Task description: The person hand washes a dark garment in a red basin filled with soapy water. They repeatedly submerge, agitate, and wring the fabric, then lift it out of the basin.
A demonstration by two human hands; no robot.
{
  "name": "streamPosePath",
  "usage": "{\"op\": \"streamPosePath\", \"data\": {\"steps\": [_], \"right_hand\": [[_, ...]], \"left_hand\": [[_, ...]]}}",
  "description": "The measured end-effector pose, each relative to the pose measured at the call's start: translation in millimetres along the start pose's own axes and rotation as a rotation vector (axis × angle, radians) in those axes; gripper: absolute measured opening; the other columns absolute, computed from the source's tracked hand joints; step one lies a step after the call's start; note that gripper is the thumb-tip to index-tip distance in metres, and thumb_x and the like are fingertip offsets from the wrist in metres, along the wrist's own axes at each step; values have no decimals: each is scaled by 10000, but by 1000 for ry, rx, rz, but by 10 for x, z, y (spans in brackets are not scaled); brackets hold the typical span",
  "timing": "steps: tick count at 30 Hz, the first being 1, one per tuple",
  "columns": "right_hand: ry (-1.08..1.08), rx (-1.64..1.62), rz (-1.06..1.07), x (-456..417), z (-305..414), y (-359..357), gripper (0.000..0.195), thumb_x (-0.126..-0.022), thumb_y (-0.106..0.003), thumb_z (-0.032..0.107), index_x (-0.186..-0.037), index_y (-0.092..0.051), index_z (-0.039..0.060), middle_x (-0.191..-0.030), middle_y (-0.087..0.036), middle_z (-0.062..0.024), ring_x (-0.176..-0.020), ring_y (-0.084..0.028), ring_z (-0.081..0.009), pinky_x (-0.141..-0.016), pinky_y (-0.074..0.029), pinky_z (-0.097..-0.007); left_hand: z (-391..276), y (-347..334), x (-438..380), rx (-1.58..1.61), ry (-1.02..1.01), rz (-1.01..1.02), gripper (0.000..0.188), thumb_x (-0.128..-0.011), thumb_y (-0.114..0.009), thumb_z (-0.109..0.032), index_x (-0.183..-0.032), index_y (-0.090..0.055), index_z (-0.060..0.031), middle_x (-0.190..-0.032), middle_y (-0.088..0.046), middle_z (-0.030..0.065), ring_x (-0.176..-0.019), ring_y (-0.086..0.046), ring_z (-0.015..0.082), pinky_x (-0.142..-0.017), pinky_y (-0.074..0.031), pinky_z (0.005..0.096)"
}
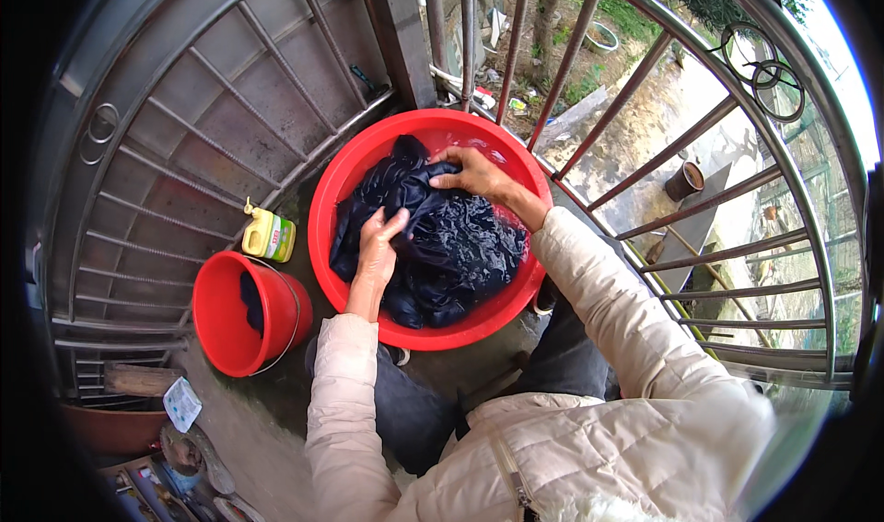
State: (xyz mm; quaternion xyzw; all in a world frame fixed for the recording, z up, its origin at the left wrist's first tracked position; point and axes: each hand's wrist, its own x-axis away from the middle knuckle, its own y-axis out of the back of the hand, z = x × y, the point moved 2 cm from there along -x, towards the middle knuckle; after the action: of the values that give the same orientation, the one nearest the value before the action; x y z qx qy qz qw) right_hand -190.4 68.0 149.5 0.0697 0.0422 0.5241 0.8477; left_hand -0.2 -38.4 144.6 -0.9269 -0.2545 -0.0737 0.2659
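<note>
A wide red plastic basin (pixel 324 246) stands on the floor between my legs, with dark wet clothing (pixel 435 273) in foamy water inside it. My left hand (pixel 378 242) grips a fold of the dark cloth near the middle of the basin, thumb on top. Farther back, my right hand (pixel 469 175) pinches another part of the same cloth between thumb and fingers. The cloth between both hands is bunched and lifted a little above the rest. Some of my fingertips are hidden by the fabric.
Left of the basin are a red bucket (pixel 283 308) with dark cloth inside and a yellow detergent jug (pixel 269 235) with a pump. Metal railings (pixel 628 94) curve around the right and left. A box of tools (pixel 148 487) sits at the lower left.
</note>
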Motion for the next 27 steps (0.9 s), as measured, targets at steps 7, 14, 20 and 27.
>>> {"op": "streamPosePath", "data": {"steps": [7,14,20,27], "right_hand": [[-134,277,-350,150,11,-420,322,-842,-613,310,-928,-545,8,-738,-610,-225,-771,-624,-373,-674,-472,-438],[403,578,-125,562,383,-1182,281,-845,-605,330,-818,-510,67,-593,-544,-142,-559,-585,-332,-484,-460,-383],[44,711,-382,27,-81,-942,347,-908,-486,358,-748,-525,52,-527,-533,-181,-496,-549,-385,-442,-438,-456],[343,598,-301,419,244,-1262,264,-892,-517,283,-774,-486,50,-541,-508,-200,-491,-536,-384,-454,-432,-462]], "left_hand": [[236,234,-305,491,157,-180,287,-897,-573,-308,-1046,-560,-62,-934,-590,43,-768,-534,131,-648,-440,266],[562,351,-540,586,296,38,336,-936,-455,-410,-903,-549,-88,-799,-553,45,-672,-538,176,-609,-477,317],[569,-336,-358,262,240,-705,330,-944,-447,-361,-1055,-593,-86,-939,-609,36,-876,-598,175,-708,-481,333],[622,318,-424,653,206,-143,381,-977,-356,-371,-709,-500,-142,-597,-483,-2,-579,-525,177,-568,-447,289]]}}
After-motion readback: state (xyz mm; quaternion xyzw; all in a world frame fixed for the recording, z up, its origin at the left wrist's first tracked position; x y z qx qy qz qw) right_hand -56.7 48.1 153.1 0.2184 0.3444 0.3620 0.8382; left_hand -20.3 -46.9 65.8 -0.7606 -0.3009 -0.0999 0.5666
